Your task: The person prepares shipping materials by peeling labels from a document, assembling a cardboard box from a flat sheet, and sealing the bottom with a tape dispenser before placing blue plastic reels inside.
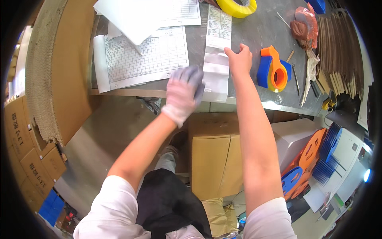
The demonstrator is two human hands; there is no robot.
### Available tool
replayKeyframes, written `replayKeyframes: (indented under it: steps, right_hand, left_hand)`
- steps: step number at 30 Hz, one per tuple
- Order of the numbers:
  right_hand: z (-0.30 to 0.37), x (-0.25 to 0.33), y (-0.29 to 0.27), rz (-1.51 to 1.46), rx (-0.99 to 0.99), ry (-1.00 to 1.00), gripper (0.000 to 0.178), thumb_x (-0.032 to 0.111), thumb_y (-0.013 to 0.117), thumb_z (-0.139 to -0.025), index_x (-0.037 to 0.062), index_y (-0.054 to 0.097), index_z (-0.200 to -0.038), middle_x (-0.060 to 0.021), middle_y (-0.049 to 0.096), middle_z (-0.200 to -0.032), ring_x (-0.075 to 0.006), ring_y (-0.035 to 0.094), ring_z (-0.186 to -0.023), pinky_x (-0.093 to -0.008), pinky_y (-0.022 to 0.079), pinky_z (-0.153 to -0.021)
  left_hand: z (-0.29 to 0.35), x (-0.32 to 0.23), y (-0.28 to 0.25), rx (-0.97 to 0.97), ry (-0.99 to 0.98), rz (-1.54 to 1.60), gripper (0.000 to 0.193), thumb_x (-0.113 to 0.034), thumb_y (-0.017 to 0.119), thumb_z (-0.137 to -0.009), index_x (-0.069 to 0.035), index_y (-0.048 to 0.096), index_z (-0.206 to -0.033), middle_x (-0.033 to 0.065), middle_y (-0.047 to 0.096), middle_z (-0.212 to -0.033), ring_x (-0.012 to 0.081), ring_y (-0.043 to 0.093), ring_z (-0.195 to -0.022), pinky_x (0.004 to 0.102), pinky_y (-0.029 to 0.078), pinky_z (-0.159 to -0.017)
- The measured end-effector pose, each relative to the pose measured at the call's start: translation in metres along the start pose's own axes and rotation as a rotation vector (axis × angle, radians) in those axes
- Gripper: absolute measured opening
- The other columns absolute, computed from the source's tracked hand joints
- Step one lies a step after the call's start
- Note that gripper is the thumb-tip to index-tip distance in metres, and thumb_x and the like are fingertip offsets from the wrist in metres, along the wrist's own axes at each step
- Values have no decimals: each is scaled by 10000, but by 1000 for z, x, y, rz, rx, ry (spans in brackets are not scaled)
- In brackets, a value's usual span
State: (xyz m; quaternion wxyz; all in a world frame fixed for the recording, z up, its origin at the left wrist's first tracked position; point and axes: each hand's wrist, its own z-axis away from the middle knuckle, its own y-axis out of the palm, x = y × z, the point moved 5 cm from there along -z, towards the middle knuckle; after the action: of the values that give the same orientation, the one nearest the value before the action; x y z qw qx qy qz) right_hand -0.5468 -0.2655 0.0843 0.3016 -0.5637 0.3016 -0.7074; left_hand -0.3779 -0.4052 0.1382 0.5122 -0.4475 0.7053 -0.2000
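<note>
A long strip of white printed labels [216, 71] lies on the grey table, creased across its lower part, with its near end at the table's front edge. My left hand [184, 89], in a pale glove, is beside the strip's left edge; motion blurs its fingers, so their hold cannot be made out. Bare, my right hand [241, 61] is at the strip's right edge, thumb and forefinger apart, with the thumb tip by the paper and nothing visible between them. Left of the strip, printed grid forms [147, 55] lie under white sheets [129, 20], one form curling at its left side.
An orange and blue tape dispenser [275, 71] stands right of my right hand. A yellow tape roll [235, 11] lies at the far edge. Stacked cardboard sheets [338, 47] rise at the right, a tall cardboard panel [73, 71] at the left. Below is a closed carton [211, 159].
</note>
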Motion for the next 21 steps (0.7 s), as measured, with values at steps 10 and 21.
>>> replayKeyframes:
  steps: [10,21]
  right_hand:
    - [-7,25,28,-982,349,113,819,-39,681,-748,61,253,-1439,-117,596,-1067,-185,594,-938,-325,479,-845]
    - [-15,19,23,-944,332,-72,724,-30,614,-767,127,341,-1419,-100,559,-1174,-174,549,-1066,-310,436,-904]
  left_hand:
    - [-66,64,76,131,-450,-34,802,-375,636,-843,-48,248,-1463,115,670,-1105,322,631,-957,410,472,-851]
    - [-105,76,101,201,-469,432,903,-207,683,-784,-185,152,-1514,199,675,-1005,358,653,-891,410,496,-829]
